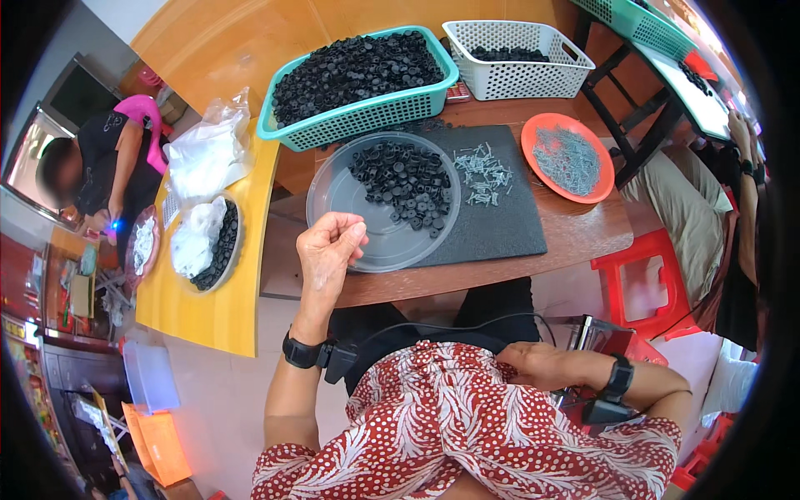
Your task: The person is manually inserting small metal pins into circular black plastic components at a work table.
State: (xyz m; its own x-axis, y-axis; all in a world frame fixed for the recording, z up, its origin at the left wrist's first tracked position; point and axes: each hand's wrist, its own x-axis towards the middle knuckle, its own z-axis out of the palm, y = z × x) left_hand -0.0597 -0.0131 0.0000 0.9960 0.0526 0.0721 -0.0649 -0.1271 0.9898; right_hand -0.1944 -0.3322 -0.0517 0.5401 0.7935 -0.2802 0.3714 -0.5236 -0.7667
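My left hand (332,250) is raised at the near-left rim of a clear round plastic basin (327,193). Its thumb presses against the curled fingers; whatever they may hold is hidden. Small black round plastic parts (400,179) fill the right side of the basin. At my waist, my right hand (537,365) rests against the hem of my red patterned top, its fingertips mostly hidden. Beyond the basin's right edge, loose metal screws (482,173) lie on a dark square mat (508,229). An orange plate (602,185) farther right carries a heap of thin metal pieces (567,161).
A teal basket (367,125) heaped with black parts and a white basket (533,82) stand behind. Left, a yellow table (158,287) bears plastic bags (212,154) and a tray of black parts (223,250). A red stool (637,279) stands right. Other people sit both sides.
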